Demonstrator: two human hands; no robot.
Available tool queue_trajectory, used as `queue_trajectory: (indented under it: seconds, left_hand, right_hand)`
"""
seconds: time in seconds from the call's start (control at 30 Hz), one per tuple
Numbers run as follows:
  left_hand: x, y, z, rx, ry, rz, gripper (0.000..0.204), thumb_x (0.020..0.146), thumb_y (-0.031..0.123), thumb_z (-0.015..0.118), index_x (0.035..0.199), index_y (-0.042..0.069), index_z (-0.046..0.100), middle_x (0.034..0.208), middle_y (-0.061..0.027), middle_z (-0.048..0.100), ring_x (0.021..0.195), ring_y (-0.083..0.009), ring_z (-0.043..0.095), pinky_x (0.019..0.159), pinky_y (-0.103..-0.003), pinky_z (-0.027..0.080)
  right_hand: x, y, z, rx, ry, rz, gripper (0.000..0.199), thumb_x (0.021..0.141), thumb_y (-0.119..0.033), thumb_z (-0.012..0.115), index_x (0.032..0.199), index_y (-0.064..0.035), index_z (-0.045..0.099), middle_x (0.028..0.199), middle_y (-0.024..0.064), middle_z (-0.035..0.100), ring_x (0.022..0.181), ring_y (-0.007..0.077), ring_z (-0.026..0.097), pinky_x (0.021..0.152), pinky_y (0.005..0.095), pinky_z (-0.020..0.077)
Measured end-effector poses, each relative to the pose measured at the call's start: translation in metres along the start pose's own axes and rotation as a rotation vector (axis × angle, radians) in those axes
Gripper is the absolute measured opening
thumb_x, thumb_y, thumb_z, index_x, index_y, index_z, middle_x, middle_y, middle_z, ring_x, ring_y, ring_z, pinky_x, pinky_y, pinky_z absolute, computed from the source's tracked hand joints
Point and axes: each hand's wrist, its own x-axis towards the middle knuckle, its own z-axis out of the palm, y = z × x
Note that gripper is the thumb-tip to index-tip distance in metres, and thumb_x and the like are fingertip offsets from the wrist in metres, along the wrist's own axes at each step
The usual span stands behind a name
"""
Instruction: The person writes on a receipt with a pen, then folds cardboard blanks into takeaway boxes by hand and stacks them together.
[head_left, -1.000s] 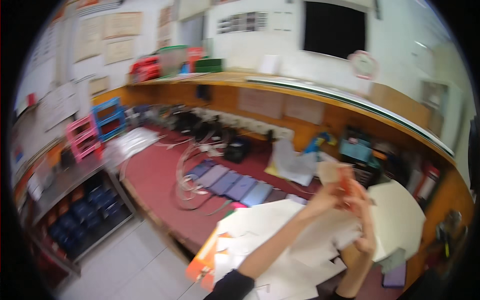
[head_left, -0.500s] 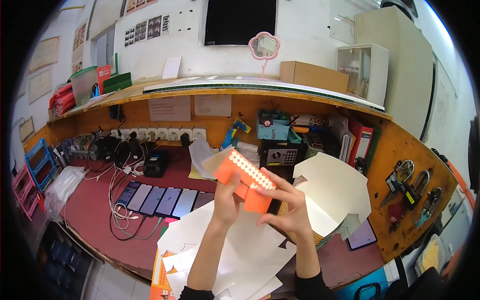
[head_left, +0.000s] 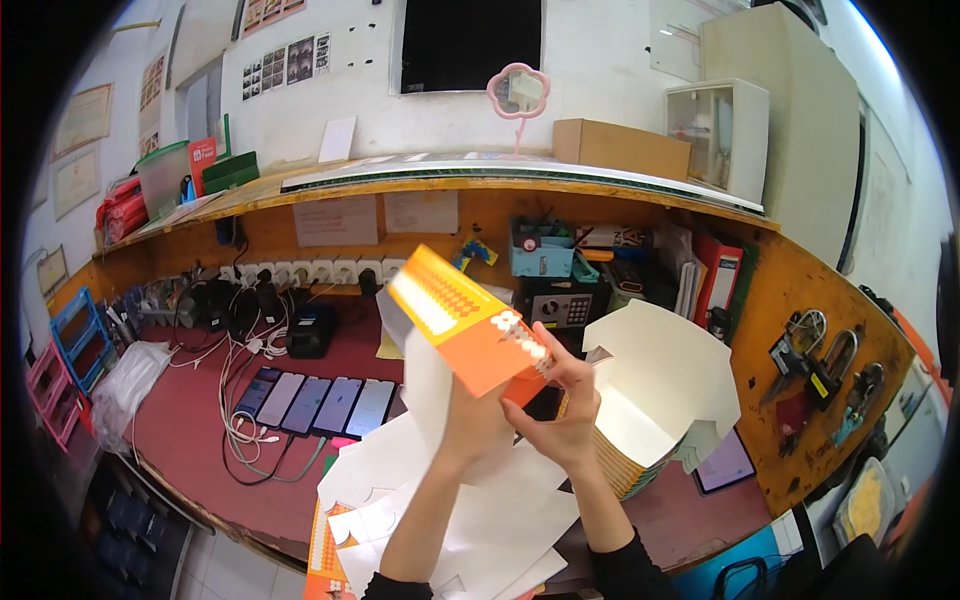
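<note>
An orange and yellow cardboard box (head_left: pixel 465 335), part folded, is held up and tilted above the bench. My left hand (head_left: pixel 472 425) supports it from below, its fingers hidden behind the card and a pale flap. With fingers at the upper edge and thumb underneath, my right hand (head_left: pixel 562 405) grips the box's right end. Under my forearms lie several flat white card blanks (head_left: pixel 500 525), with orange printed sides showing at the left. To the right of my right hand stands a stack of nested open boxes (head_left: pixel 640 425), white inside.
Several phones (head_left: pixel 328 405) lie in a row at left, beside tangled cables (head_left: pixel 240 400) and a power strip (head_left: pixel 325 272). Another phone (head_left: pixel 725 462) lies right of the stack. A small safe (head_left: pixel 560 305) stands behind; padlocks (head_left: pixel 800 345) hang at right.
The box has turned and risen, now showing its yellow printed face. My left hand has gone behind and under it; my right hand has shifted slightly with its edge.
</note>
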Motion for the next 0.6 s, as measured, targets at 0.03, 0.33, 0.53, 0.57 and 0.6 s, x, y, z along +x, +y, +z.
queue_trajectory:
  seconds: [0.03, 0.33, 0.53, 0.57, 0.6]
  left_hand:
    - [0.002, -0.012, -0.014, -0.062, -0.043, -0.011, 0.045, 0.092, 0.032, 0.043, 0.125, 0.003, 0.037, 0.113, -0.0090, 0.050, 0.104, -0.0182, 0.050, 0.087, -0.033, 0.042]
    - [-0.002, 0.062, -0.005, 0.069, -0.185, 0.129, 0.021, 0.083, 0.004, 0.053, 0.103, -0.003, 0.056, 0.086, -0.0095, 0.063, 0.083, -0.0138, 0.059, 0.073, -0.025, 0.048]
    - [-0.011, 0.030, 0.036, 0.025, -0.282, 0.197, 0.040, 0.085, -0.003, 0.046, 0.123, -0.001, 0.035, 0.116, -0.0121, 0.049, 0.106, -0.0166, 0.048, 0.089, -0.029, 0.039]
    - [-0.013, 0.027, 0.047, 0.021, -0.302, 0.180, 0.037, 0.087, 0.003, 0.047, 0.122, -0.001, 0.036, 0.117, -0.0117, 0.047, 0.109, -0.0169, 0.045, 0.093, -0.030, 0.035]
    - [-0.013, 0.028, 0.056, 0.019, -0.322, 0.163, 0.036, 0.089, 0.010, 0.047, 0.121, -0.002, 0.037, 0.118, -0.0112, 0.046, 0.113, -0.0171, 0.041, 0.096, -0.031, 0.031]
  right_hand:
    - [-0.001, 0.001, 0.006, 0.102, 0.095, 0.096, 0.041, 0.057, -0.003, 0.075, 0.094, -0.0025, 0.058, 0.119, 0.0213, 0.051, 0.100, 0.0291, 0.058, 0.078, 0.0327, 0.0503]
    - [0.000, -0.012, -0.010, -0.327, 0.008, -0.121, 0.066, 0.057, 0.004, 0.072, 0.116, -0.0036, 0.041, 0.118, 0.0202, 0.051, 0.109, 0.0373, 0.050, 0.086, 0.0375, 0.0468]
    - [-0.017, -0.028, -0.022, -0.303, 0.104, -0.002, 0.068, 0.059, 0.002, 0.073, 0.118, -0.0023, 0.038, 0.123, 0.0240, 0.046, 0.112, 0.0403, 0.047, 0.087, 0.0374, 0.0461]
    - [-0.016, -0.029, -0.028, -0.376, 0.112, -0.041, 0.072, 0.059, 0.001, 0.073, 0.120, -0.0021, 0.036, 0.123, 0.0249, 0.046, 0.110, 0.0389, 0.049, 0.086, 0.0375, 0.0466]
    - [-0.015, -0.030, -0.034, -0.448, 0.118, -0.080, 0.075, 0.060, 0.000, 0.074, 0.123, -0.0018, 0.034, 0.122, 0.0258, 0.046, 0.109, 0.0376, 0.051, 0.085, 0.0376, 0.0471]
